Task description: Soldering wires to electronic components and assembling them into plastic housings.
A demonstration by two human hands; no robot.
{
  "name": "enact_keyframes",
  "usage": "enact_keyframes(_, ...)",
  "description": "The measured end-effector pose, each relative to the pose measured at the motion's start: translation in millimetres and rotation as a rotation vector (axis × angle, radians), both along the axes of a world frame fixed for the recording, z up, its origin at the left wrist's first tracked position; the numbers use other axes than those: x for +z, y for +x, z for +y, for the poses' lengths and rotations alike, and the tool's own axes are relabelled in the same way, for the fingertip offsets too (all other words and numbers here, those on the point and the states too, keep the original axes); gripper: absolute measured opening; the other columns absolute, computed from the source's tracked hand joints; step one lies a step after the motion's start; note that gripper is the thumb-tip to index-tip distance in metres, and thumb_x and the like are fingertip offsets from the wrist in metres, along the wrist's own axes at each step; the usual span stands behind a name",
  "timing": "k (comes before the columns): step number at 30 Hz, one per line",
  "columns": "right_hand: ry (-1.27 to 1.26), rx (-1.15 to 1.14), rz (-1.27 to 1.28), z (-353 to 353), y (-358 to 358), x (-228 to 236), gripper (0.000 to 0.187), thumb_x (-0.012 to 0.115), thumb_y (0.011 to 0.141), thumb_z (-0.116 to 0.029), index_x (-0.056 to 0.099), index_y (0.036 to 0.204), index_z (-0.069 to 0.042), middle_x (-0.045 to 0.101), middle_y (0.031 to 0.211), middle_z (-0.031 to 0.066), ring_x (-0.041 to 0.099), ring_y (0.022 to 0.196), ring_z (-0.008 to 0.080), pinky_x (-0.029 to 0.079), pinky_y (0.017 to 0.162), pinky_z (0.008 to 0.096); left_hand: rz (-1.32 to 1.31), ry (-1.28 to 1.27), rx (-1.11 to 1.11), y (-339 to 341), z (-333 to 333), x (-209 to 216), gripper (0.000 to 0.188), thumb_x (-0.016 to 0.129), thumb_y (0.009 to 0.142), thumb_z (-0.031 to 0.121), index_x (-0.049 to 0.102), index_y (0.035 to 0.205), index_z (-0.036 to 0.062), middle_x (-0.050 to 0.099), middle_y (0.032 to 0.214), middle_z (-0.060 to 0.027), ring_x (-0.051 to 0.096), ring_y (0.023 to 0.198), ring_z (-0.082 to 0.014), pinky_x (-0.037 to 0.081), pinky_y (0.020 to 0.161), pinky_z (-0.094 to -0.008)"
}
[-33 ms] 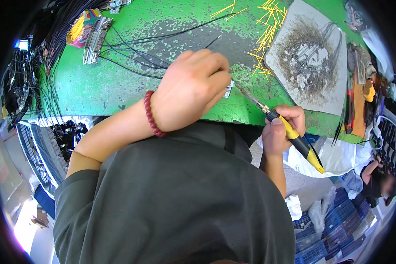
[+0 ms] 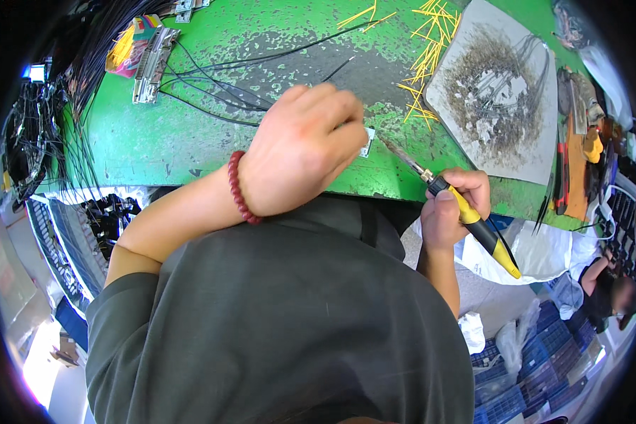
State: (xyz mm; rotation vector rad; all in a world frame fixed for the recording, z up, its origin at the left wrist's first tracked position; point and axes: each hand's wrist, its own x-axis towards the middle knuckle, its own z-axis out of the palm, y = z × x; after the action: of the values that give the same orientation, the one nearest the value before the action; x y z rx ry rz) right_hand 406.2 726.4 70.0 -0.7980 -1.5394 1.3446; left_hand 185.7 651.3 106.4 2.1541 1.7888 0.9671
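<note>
My right hand [image 2: 451,206] grips a yellow and black soldering iron [image 2: 484,234], its tip pointing up and left over the green bench. Beside that tip lies a small silvery metal piece [image 2: 367,142], partly covered by my left hand [image 2: 307,145]. The left fingers are curled in, and whatever they hold is hidden beneath them. Black wires [image 2: 219,119] run along the bench and pass under this hand. Beyond the knuckles, a short wire end [image 2: 339,69] with a bare tip sticks out.
A scorched grey board [image 2: 466,131] with thin wires lies at the right, next to scattered yellow tubes [image 2: 424,67]. Farther right are hand tools [image 2: 562,169]. Metal strips [image 2: 152,67] and a bundle of black wires [image 2: 85,78] occupy the left. Another person [image 2: 611,293] is at the far right.
My left hand has shifted slightly left, exposing a little more of the small metal piece. The right hand and the soldering iron look unmoved.
</note>
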Motion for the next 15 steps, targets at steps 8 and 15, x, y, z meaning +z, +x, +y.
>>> enact_keyframes(8,-0.020,-0.002,0.016,-2.0,-0.7,1.1,0.020,0.064,0.077,-0.012,0.050,0.084,-0.001,0.045,0.066,0.0003,0.036,0.056,0.0055,0.027,0.052,0.0209,0.095,0.029,-0.094,3.2,-12.3,-13.5,0.024,0.064,0.066,0.008,0.066,0.090,0.0074,0.056,0.082,-0.0023,0.054,0.072,-0.0176,0.038,0.064,-0.0306)
enact_keyframes(15,0.000,-0.017,0.001,-3.2,2.9,-3.8,0.021,0.065,0.076,-0.013,0.051,0.084,0.000,0.048,0.068,0.0022,0.039,0.057,0.0076,0.030,0.052,0.0227,0.161,0.030,-0.067,5.2,-12.2,-13.9,0.029,0.062,0.066,0.011,0.067,0.094,0.0079,0.056,0.082,-0.0016,0.053,0.072,-0.0168,0.038,0.066,-0.0304)
